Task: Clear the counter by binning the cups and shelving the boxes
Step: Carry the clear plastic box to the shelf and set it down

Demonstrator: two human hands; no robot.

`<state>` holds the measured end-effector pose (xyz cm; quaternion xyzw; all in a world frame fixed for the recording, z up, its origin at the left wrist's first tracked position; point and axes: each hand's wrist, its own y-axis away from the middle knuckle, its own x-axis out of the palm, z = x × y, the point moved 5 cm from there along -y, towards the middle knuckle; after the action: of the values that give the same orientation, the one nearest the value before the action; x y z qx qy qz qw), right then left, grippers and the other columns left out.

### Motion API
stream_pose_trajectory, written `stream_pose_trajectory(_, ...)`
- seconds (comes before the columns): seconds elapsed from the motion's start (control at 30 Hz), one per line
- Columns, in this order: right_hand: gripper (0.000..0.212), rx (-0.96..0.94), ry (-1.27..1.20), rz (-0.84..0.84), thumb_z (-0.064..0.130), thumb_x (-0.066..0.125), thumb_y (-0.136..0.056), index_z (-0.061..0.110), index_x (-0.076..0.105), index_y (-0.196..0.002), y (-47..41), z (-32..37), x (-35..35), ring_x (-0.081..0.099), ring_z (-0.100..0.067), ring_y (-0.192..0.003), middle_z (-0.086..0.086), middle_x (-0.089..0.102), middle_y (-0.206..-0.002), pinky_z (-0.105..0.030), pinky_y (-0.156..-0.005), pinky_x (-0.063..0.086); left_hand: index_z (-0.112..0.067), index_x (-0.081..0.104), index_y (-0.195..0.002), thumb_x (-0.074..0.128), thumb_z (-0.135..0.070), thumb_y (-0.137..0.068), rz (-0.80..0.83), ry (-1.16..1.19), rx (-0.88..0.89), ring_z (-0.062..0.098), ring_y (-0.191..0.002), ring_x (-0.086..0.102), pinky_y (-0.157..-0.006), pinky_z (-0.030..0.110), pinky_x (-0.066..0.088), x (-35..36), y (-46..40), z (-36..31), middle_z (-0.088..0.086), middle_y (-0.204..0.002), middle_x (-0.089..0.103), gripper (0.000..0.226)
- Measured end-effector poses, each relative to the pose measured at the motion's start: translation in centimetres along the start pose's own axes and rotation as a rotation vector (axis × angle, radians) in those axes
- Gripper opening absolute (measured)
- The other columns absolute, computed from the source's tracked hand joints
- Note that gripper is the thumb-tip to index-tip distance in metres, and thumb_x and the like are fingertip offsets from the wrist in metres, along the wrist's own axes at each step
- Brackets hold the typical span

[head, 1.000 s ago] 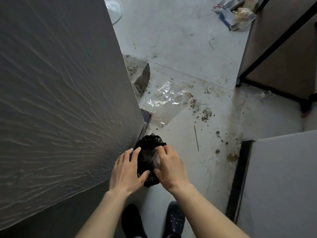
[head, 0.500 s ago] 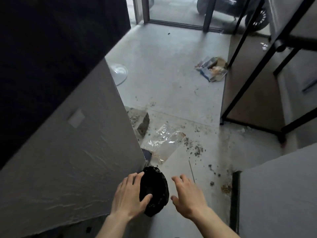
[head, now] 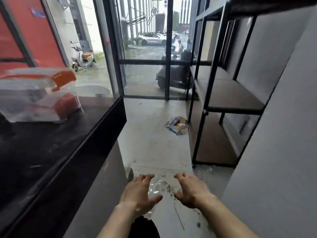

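Below, both hands, left hand [head: 137, 194] and right hand [head: 192, 191], hover empty, fingers spread, while blurred boxes [head: 37, 97] lie lengthwise across the counter [head: 51, 152].

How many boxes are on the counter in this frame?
2, both blurred: stacked clear-and-orange boxes at the counter's far left end, upper box on lower box. More may lie beyond the frame's left edge.

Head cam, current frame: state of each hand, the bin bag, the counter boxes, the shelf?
left hand: open, empty, fingers spread
right hand: open, empty, fingers spread
black bin bag: on the floor below the hands, untouched
boxes: on the counter, blurred
black shelf unit: visible boards bare
clear plastic wrapper: flat on the floor
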<state>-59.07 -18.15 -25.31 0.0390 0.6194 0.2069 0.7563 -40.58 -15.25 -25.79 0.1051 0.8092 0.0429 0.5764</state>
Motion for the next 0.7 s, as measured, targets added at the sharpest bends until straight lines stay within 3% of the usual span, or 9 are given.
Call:
stream_pose_trajectory(0.4, 0.070, -0.004, 0.096, -0.182, 0.048, 0.066, -0.090, 0.027, 0.038, -0.151, 15.8, 11.8, -12.0, 0.045, -0.028, -0.138, -0.006, 0.046, -0.153, -0.039, -0.109, 0.041, -0.036, 0.041, -0.147, 0.061, -0.067, -0.083, -0.119, 0.003, 0.161, 0.018, -0.135, 0.048, -0.109, 0.037, 0.042, -16.0, 14.3, -1.9, -0.004, -0.148, 0.050, 0.075)
stream_pose_trajectory(0.53, 0.066, -0.036, 0.124, -0.237, 0.053, 0.066, -0.087, 0.030, 0.046, -0.145, 17.0, 16.3, -15.2, 0.047, -0.029, -0.136, -0.005, 0.050, -0.150, -0.036, -0.109, 0.040, -0.038, 0.048, -0.140, 0.063, -0.069, -0.079, -0.171, 0.049, 0.138, 0.014, -0.129, 0.054, -0.108, 0.034, 0.043, -20.5, 17.0, 0.7, -0.007, -0.142, 0.058, 0.071)
stream_pose_trajectory(0.7, 0.060, -0.093, 0.107, -0.289, 0.054, 0.068, -0.085, 0.036, 0.050, -0.140, 15.1, 22.5, -18.1, 0.054, -0.027, -0.128, -0.003, 0.054, -0.144, -0.044, -0.106, 0.045, -0.034, 0.052, -0.137, 0.065, -0.063, -0.083, -0.306, 0.047, 0.111, 0.016, -0.126, 0.056, -0.105, 0.034, 0.046, -26.8, 19.2, 5.1, -0.006, -0.142, 0.058, 0.063)
